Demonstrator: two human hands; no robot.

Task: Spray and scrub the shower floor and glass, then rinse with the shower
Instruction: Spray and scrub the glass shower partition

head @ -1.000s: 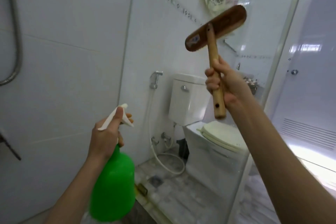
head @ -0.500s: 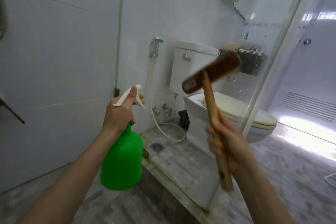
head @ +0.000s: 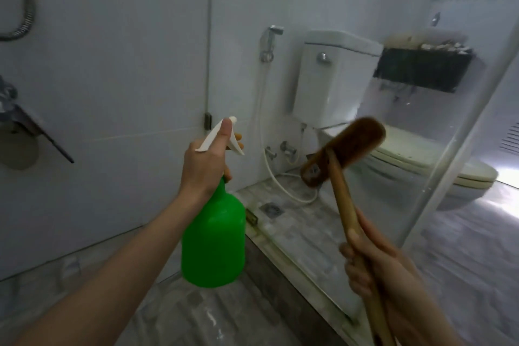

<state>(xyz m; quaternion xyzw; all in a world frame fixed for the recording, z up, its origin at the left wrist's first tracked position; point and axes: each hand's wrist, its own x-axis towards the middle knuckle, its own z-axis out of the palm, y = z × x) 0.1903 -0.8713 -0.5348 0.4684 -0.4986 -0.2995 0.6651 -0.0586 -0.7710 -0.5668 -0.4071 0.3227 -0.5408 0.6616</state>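
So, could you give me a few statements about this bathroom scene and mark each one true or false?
1. The left hand holds a green spray bottle. True.
2. The right hand holds a sponge. False: it grips a wooden-handled brush.
3. The toilet has its lid up. False: the toilet's lid is down.
4. The brush is held up off the floor. True.
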